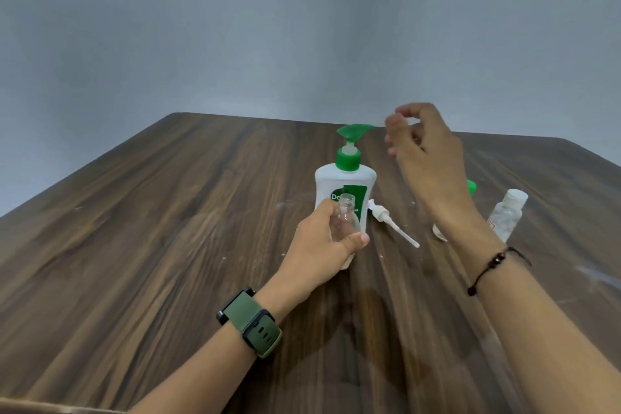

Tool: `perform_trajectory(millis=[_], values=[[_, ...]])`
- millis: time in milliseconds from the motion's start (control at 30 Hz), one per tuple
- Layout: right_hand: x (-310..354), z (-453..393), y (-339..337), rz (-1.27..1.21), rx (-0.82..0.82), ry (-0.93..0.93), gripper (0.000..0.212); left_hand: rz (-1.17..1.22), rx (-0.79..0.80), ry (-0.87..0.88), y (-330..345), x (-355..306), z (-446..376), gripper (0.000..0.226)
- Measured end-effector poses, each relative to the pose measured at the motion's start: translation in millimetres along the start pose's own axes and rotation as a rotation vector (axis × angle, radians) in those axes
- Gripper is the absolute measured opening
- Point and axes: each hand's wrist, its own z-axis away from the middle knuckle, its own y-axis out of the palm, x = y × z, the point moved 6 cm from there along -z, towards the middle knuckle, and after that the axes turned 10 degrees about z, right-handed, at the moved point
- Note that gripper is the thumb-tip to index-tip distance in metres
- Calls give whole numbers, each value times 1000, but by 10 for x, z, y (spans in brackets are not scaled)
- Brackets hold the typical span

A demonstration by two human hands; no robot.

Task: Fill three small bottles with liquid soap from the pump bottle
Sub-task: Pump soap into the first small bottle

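White and green, the pump bottle (pixel 345 183) stands on the wood table (pixel 168 228). Just in front of it, the left hand (pixel 324 247) grips a small clear bottle (pixel 343 218) with no cap. The right hand (pixel 425 151) is up in the air beside the pump, fingers loosely curled, holding nothing. A white sprayer (pixel 391 222) lies right of the pump bottle. Farther right lies another small bottle (pixel 507 215).

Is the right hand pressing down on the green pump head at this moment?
No, the right hand is raised beside the pump bottle, clear of its green pump head, with loosely curled fingers holding nothing.
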Motion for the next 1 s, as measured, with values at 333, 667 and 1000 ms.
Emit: perform_trajectory(millis=[333,667,1000], values=[[193,286,633,-124,66,96,65,-43,-66,36,-291,-46,88,24],[2,79,709,-805,395,48,29,-44,-82,111,-453,-103,-26,23],[-128,155,490,-840,401,-4,22,31,-67,206,-339,-315,-165,23]])
